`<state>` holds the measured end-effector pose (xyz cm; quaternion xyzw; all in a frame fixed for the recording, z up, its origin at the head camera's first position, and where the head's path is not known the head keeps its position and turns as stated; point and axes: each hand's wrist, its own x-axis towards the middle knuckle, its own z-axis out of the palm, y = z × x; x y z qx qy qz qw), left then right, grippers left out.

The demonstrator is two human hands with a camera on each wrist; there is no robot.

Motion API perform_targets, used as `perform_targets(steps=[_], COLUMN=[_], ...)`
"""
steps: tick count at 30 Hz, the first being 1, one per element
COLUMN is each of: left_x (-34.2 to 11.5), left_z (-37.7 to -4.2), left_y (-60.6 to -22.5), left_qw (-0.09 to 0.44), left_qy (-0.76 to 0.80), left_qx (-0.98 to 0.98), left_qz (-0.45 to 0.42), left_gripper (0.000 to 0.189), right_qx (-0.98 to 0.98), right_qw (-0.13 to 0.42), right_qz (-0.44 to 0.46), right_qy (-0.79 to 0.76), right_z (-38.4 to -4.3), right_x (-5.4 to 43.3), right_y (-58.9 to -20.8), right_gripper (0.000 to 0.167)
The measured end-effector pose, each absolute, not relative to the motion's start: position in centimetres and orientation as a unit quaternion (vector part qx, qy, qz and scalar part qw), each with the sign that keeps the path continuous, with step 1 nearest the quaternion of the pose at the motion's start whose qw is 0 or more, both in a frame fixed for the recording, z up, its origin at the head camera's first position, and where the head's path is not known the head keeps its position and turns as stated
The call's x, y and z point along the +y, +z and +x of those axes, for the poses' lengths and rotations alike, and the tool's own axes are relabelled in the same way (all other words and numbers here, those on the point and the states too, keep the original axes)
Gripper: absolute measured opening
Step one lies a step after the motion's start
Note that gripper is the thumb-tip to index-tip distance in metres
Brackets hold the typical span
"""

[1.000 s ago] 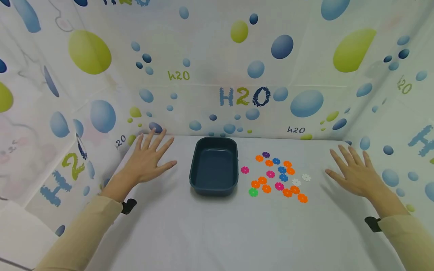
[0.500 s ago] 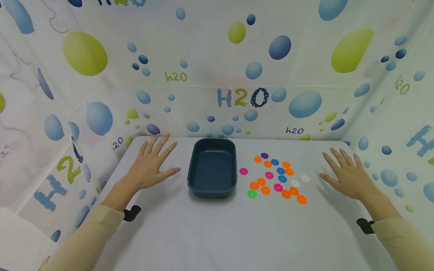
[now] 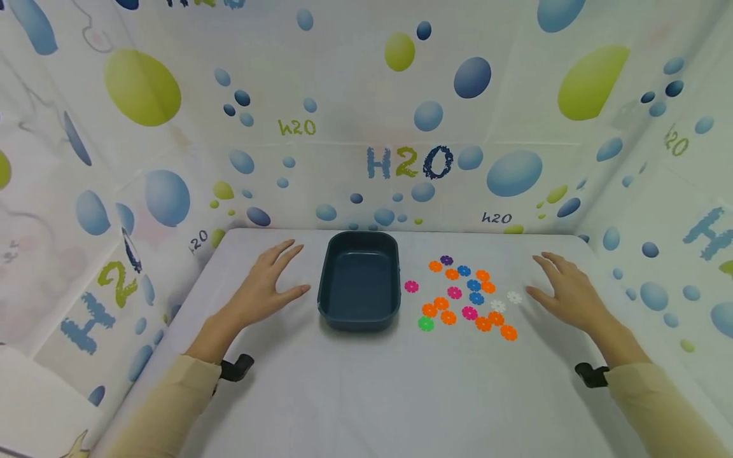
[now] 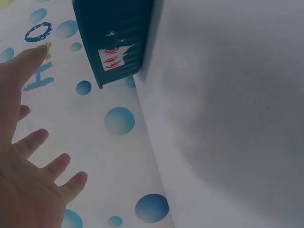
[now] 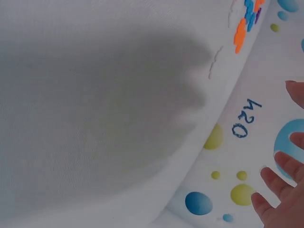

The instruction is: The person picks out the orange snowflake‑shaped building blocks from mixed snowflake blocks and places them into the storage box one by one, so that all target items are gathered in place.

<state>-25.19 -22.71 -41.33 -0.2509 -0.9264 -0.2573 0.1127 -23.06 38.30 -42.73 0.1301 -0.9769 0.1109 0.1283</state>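
Note:
In the head view a dark teal rectangular bin [image 3: 359, 323] stands on the white table. To its right lie several flat, flower-shaped pieces: orange [image 3: 483, 324], blue [image 3: 476, 298], pink [image 3: 469, 313], white [image 3: 514, 297], a green one [image 3: 426, 324] and a purple one [image 3: 446, 260]. My left hand [image 3: 260, 289] hovers left of the bin, apart from it, thumb and fingers spread. Over on the right, my right hand [image 3: 572, 294] is raised near the white pieces, holding nothing. The left wrist view shows a torn label [image 4: 114, 58] on the bin's wall.
A white sheet printed with coloured bubbles and "H2O" lettering [image 3: 409, 162] rises behind the table and along both sides. The tabletop [image 3: 366, 394] stretches toward me between my forearms. Black wrist straps [image 3: 237, 367] show at both cuffs.
Both hands have moved inward, the left to the right toward the bin and the right to the left toward the pieces. Their fingers have bent slightly. Bin and pieces stay in place.

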Motion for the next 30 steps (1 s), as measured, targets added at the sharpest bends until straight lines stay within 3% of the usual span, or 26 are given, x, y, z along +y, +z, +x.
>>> perform_targets(steps=[22,30], left_x=[-20.2,-19.6], left_z=[-24.8,-24.9], left_y=[-43.0,-43.1], left_qw=[0.062,0.014], left_qy=[-0.415,-0.465], left_qx=[-0.886,-0.872], left_qz=[-0.198,-0.154], left_gripper=[0.066,0.065], right_qx=[-0.962,-0.955], right_qw=[0.024,-0.022], right_qz=[0.049,0.026], right_qy=[0.266,0.295], right_z=[-25.9,-26.8], right_x=[34.9,34.0], right_y=[-43.8,-44.1], right_gripper=[0.061,0.058])
